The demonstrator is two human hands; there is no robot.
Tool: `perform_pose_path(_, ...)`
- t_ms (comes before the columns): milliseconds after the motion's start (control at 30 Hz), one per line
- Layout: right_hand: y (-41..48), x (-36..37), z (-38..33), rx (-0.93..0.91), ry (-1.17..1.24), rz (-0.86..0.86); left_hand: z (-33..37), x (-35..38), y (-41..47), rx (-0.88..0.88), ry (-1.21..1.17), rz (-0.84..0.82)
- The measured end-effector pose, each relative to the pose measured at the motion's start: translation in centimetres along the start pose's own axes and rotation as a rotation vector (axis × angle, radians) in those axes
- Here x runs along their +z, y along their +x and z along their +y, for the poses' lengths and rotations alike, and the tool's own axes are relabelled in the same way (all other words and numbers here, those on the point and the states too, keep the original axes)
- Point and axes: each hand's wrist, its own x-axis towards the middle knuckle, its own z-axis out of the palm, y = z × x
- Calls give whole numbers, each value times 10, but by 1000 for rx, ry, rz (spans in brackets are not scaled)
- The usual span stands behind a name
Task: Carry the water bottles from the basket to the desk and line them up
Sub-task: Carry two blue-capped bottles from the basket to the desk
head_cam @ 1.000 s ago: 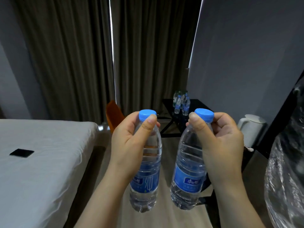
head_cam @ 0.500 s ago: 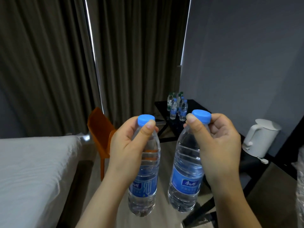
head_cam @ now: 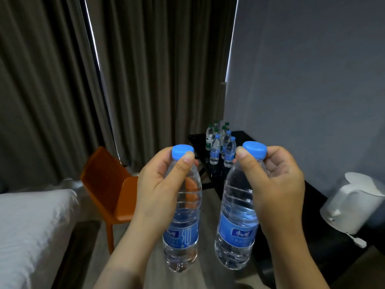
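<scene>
My left hand [head_cam: 160, 190] grips the neck of a clear water bottle [head_cam: 182, 236] with a blue cap and blue label, held upright in front of me. My right hand [head_cam: 277, 188] grips the neck of a second bottle [head_cam: 237, 232] of the same kind, side by side with the first and apart from it. Ahead, a black desk [head_cam: 245, 136] stands against the wall in the corner. Several water bottles [head_cam: 220, 142] with blue and green caps stand on it in a cluster. The basket is out of view.
An orange chair [head_cam: 108, 184] stands left of the desk, by the dark curtains. A bed with white sheets [head_cam: 31, 226] fills the lower left. A white kettle [head_cam: 352, 205] sits on a dark surface at the right. Wooden floor runs between bed and desk.
The view has swung right and moved forward: desk, chair and kettle are larger and nearer, the bed has slid left. Both hands still hold their bottles the same way.
</scene>
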Motion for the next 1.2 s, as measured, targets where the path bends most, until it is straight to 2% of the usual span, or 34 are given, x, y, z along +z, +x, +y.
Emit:
perform_pose_path(567, 154, 80, 132, 40, -188, 175, -131, 19, 213, -54, -123, -225)
perform_pose_path(700, 181, 97, 164, 50, -252, 232, -164, 20, 257, -31, -87, -288)
perform_pose_path(867, 207, 110, 202, 79, -310, 229, -203, 29, 292, -93, -205, -347)
perform_pose_path(1200, 275, 98, 283, 141, -308, 238, -281, 82, 355, -97, -79, -463)
